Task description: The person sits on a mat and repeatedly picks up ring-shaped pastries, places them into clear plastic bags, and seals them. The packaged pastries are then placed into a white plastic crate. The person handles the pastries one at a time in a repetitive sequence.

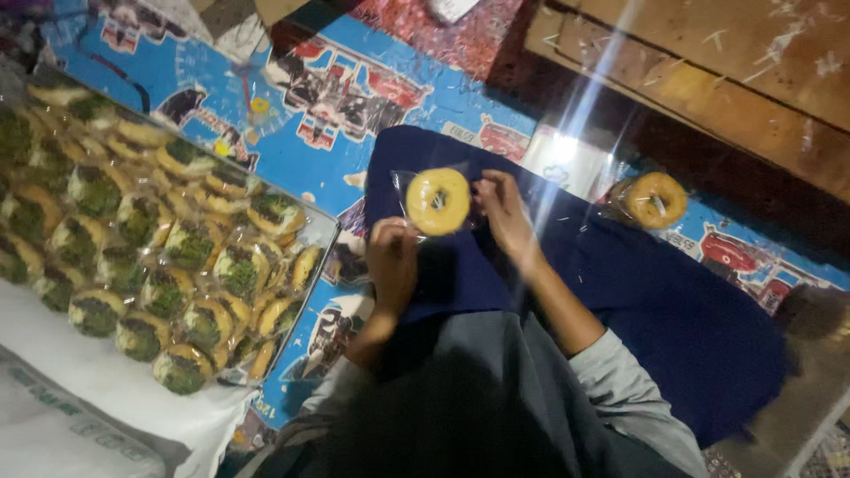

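Grey sleeves (620,389) framed two bare hands that held a wrapped yellow ring doughnut over a dark blue cloth.

Both hands grasped the clear plastic wrapper of the round yellow-glazed doughnut (437,201): the left hand (392,263) pinched its lower edge just below the doughnut, and the right hand (506,215) gripped the wrapper's right side, touching it. Under the doughnut lay the dark blue cloth (673,310), spread over a blue printed floor mat (310,150). Right of the doughnut, well apart, a second wrapped yellow ring doughnut (655,200) rested at the cloth's edge. Left of the doughnut sat a clear plastic tray (320,232) packed with green-topped ring doughnuts (190,246).
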